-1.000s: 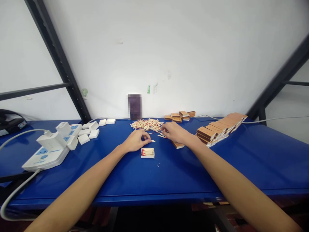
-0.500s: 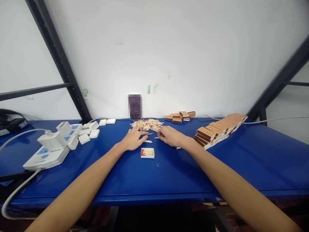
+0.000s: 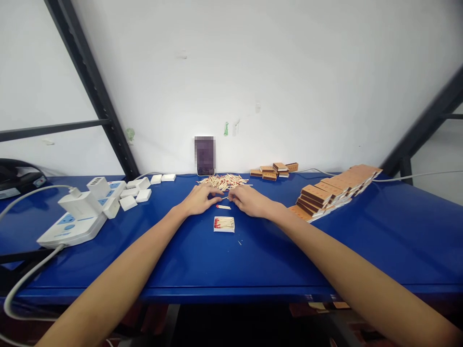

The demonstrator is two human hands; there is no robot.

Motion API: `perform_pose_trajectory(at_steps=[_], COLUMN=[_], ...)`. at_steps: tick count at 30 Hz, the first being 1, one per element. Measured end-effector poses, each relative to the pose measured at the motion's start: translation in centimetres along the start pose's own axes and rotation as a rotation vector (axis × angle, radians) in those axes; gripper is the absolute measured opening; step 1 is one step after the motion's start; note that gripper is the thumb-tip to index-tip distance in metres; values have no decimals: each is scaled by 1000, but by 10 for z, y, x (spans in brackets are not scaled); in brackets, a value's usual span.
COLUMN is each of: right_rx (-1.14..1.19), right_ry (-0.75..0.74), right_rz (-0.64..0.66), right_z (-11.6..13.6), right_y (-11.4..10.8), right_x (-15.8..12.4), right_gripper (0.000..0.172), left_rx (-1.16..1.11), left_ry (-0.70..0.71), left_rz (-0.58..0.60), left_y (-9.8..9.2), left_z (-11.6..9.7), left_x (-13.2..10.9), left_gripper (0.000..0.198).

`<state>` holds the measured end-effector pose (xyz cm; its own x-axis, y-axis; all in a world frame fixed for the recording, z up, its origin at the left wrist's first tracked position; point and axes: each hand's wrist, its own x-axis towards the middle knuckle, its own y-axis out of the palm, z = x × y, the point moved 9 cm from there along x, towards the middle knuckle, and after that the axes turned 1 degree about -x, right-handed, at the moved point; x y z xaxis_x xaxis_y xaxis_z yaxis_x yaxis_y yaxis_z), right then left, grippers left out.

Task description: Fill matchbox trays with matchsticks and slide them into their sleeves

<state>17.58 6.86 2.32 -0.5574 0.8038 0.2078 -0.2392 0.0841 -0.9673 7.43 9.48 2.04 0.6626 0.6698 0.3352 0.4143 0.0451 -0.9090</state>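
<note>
A heap of loose matchsticks with red heads lies at the back of the blue table. Just in front of it, my left hand rests with thumb and forefinger apart. Opposite, my right hand has its fingers pinched on one end of a matchstick, whose other end reaches close to my left thumb. A few matches lie side by side below the hands, heads to the left. Nearer me sits an open white matchbox tray partly filled with matches, their red heads at the left.
Stacked matchboxes stand at the right, with a smaller pile of matchboxes against the wall. White tray-like boxes and a power strip with plugs and cables occupy the left. A phone-like dark panel leans on the wall.
My right hand has shifted slightly closer to my left, bringing a matchstick between them. The matches in front of the heap now lie together above the tray. The view has tilted a little.
</note>
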Motion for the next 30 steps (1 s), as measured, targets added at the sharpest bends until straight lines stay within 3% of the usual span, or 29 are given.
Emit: perform_pose_trajectory(at_steps=[6,17,23,26,30], right_rx=[74,4,-8,-51,-110], right_ry=[8,-27,-30,-58,-65], right_rz=[35,-7,29,54,84], right_z=[0,-7,-3,-2,-2], right_y=[-1,0,-1,-1,-1], right_x=[-2,2,2,1,-1], right_gripper=[25,27,31,32,28], left_rx=[89,40,113,131,96], left_ry=[42,21,25,23,17], left_rz=[79,16,94,73,21], left_y=[4,-3,3,3,-3], left_z=[-10,-14,-16,-11,-8], left_x=[-2,0,0,-1,-6], left_gripper=[32,30,37,43,36])
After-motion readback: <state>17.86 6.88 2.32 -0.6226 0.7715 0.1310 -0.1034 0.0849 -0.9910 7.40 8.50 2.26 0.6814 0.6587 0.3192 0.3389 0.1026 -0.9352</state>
